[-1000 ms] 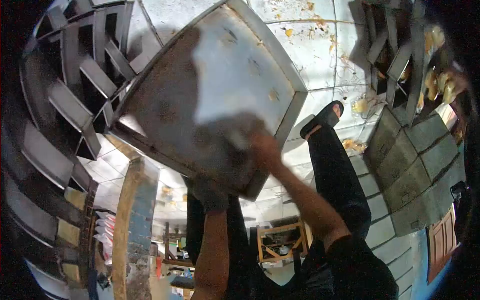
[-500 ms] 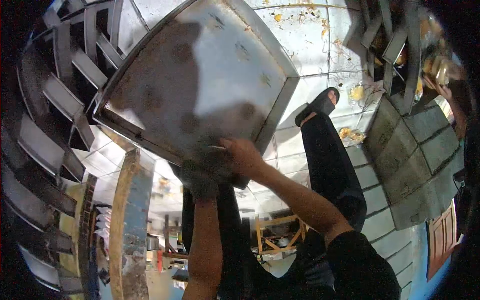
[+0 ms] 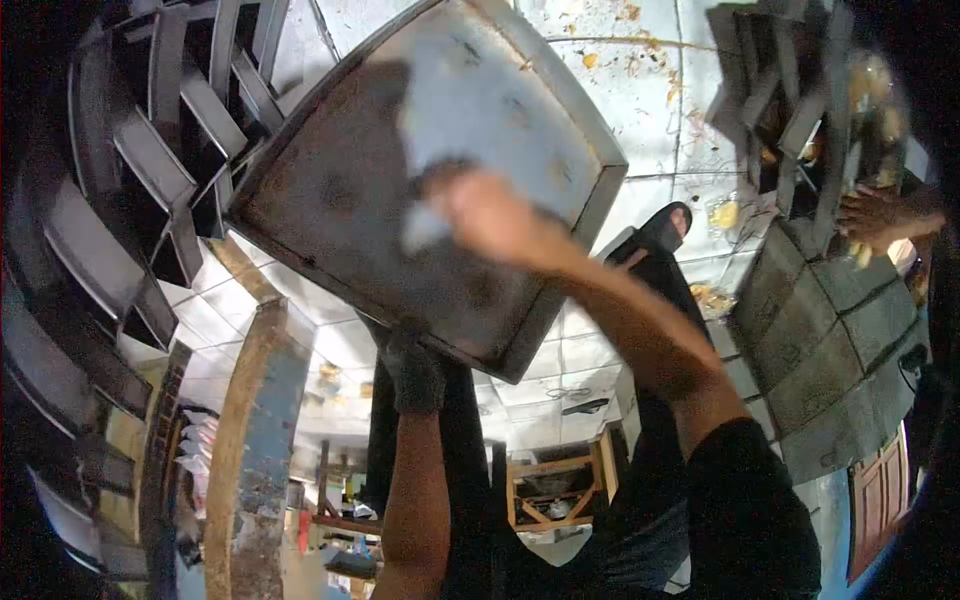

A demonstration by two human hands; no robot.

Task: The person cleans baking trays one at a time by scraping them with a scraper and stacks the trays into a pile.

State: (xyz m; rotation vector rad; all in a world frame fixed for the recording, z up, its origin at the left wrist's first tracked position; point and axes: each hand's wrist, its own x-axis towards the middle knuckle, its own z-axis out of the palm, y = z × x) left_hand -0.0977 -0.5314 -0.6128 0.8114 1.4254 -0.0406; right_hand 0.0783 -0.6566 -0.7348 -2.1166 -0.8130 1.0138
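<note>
A large square metal tray (image 3: 340, 210) with raised edges and brownish stains tilts in front of me. My left hand (image 3: 412, 370), in a dark glove, grips its near edge from below. Over the middle of the tray is my right hand (image 3: 490, 215), bare and smeared by motion. Its fingers look closed around something dark, too blurred to name. A pale grey blur shows just beside these fingers, against the tray's surface.
Stacked metal trays (image 3: 150, 160) lean at the left, and more trays (image 3: 790, 110) at the right. Another person's hand (image 3: 880, 215) is near yellow pieces. Crumbs (image 3: 640, 70) litter the tiled floor (image 3: 650, 140). A wooden beam (image 3: 245, 430) stands lower left.
My right hand has moved up from the tray's near edge to over its middle. The tray appears slightly farther right in view; my left hand stays at its near edge.
</note>
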